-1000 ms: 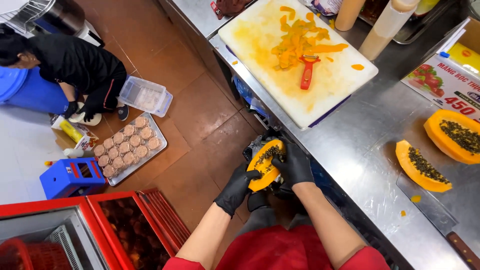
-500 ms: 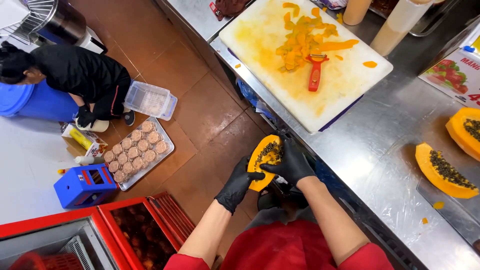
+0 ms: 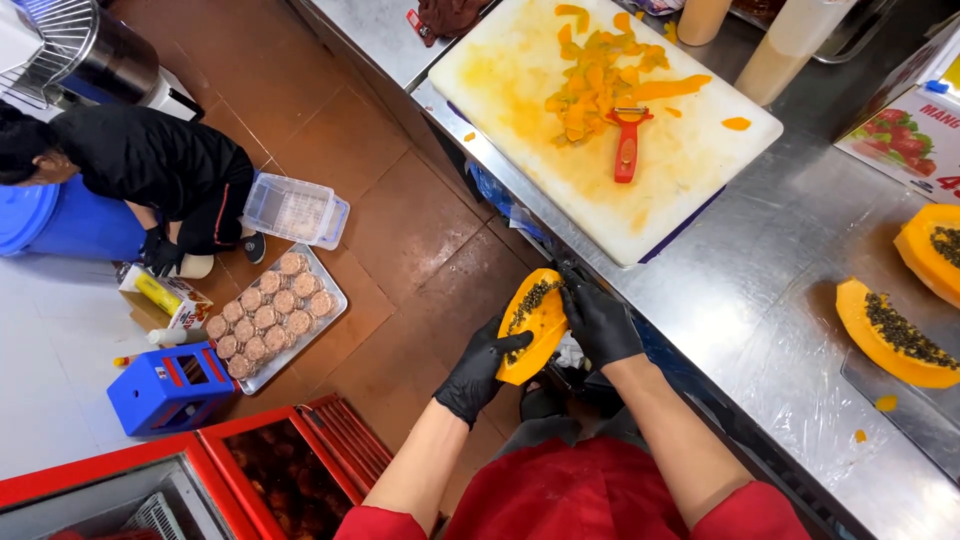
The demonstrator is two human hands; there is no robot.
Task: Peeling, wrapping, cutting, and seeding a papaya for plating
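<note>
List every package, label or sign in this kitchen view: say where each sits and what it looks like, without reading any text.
Printed sign: right edge of steel counter, flat rectangle, white with red fruit pictures.
Small carton: floor, beside the crouching person, open box, white and yellow.
Clear plastic tub: floor above the patty tray, rectangular, lidded.

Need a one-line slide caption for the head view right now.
Two black-gloved hands, left and right, hold a seeded papaya half beside the steel counter.

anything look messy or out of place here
Yes: a tray of round patties sits directly on the floor beside a crouching person. Orange peel scraps and a red peeler litter the cutting board.
</note>
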